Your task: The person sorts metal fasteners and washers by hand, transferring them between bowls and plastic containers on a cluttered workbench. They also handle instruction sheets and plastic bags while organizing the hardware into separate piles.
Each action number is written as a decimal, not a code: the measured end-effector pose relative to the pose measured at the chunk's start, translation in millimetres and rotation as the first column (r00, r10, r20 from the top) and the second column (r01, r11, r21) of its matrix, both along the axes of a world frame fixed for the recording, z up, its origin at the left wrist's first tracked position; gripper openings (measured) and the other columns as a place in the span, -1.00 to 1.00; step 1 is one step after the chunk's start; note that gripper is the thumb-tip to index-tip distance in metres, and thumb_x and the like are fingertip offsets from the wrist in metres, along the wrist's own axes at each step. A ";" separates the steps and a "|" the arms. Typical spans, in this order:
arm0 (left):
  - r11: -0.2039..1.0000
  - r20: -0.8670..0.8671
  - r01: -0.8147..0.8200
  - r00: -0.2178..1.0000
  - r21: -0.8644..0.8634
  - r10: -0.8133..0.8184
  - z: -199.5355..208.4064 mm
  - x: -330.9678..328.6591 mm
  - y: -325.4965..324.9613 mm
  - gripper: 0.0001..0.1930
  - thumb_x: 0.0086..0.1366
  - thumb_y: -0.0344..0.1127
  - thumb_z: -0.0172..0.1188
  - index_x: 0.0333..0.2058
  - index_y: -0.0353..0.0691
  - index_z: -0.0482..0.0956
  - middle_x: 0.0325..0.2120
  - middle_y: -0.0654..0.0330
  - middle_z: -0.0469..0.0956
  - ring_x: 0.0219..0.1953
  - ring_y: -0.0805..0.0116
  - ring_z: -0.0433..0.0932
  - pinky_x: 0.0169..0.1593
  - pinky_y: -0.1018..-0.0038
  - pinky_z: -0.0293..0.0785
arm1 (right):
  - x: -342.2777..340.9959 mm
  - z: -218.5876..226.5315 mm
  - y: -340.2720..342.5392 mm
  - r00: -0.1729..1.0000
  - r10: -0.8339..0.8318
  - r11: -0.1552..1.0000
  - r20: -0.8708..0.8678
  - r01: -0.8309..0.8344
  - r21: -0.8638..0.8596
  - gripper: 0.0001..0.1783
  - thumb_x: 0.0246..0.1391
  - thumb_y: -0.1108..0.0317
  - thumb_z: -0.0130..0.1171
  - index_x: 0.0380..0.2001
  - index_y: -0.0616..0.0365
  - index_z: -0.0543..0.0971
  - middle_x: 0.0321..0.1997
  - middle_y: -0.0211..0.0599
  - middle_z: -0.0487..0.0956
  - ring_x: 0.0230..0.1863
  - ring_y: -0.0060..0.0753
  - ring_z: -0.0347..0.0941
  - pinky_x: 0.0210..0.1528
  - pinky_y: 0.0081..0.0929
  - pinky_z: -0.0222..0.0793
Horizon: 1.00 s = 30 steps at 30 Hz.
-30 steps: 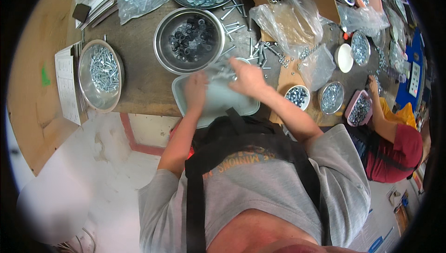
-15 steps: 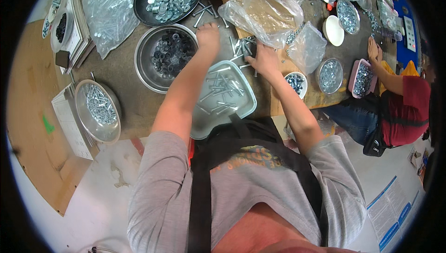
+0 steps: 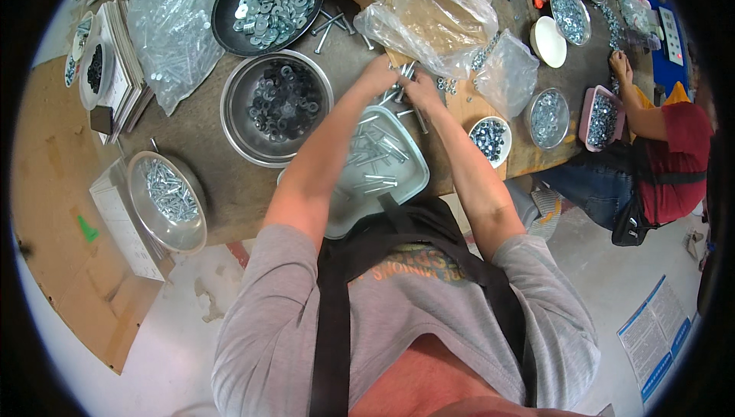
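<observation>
My left hand (image 3: 378,78) and my right hand (image 3: 422,90) meet just beyond a pale green plastic tub (image 3: 419,176). Both are closed about a small bunch of silver bolts (image 3: 406,72); the fingertips are partly hidden. More bolts (image 3: 375,145) lie loose in the tub, whose near left side sits under my left forearm. Another bolt (image 3: 422,121) rests beside the tub, below my right hand. Left of my left forearm stands a steel bowl (image 3: 230,114) with dark washers (image 3: 279,103).
A black pan (image 3: 222,30) of flat washers stands at the back, with loose bolts (image 3: 329,30) beside it. A steel bowl (image 3: 200,222) of screws is at left. Right are a bowl of nuts (image 3: 488,140) and plastic bags (image 3: 507,72). A co-worker's hand (image 3: 621,68) is far right.
My left hand has moved right, away from the loose bolts near the pan, to my right hand. My right hand has shifted slightly left. The co-worker's arm has moved a little.
</observation>
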<state>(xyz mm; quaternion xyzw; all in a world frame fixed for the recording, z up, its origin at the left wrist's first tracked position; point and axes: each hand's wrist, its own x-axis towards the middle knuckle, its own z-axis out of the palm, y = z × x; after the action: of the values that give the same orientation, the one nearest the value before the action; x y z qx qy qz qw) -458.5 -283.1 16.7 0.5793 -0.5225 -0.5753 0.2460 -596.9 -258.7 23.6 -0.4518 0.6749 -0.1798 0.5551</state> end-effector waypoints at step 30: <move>0.471 0.175 -0.813 0.548 0.342 0.818 76.9 143.7 213.0 -0.55 0.27 0.02 -0.05 -0.39 -0.36 0.48 -0.48 0.09 0.56 -0.44 0.28 0.54 -0.36 0.49 0.41 | -33.1 38.4 41.1 0.468 0.467 0.442 -0.751 -0.859 -0.260 -0.79 -0.23 0.36 0.09 -0.42 0.13 0.42 -0.39 -0.20 0.46 -0.33 -0.06 0.42 -0.35 -0.15 0.33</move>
<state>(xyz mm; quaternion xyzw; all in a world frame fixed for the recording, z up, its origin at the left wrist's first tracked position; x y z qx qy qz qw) -314.8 -70.1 93.6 0.7898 -0.0585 -0.4823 0.3743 -629.9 -217.6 61.9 -0.8742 0.4566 0.0078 0.1649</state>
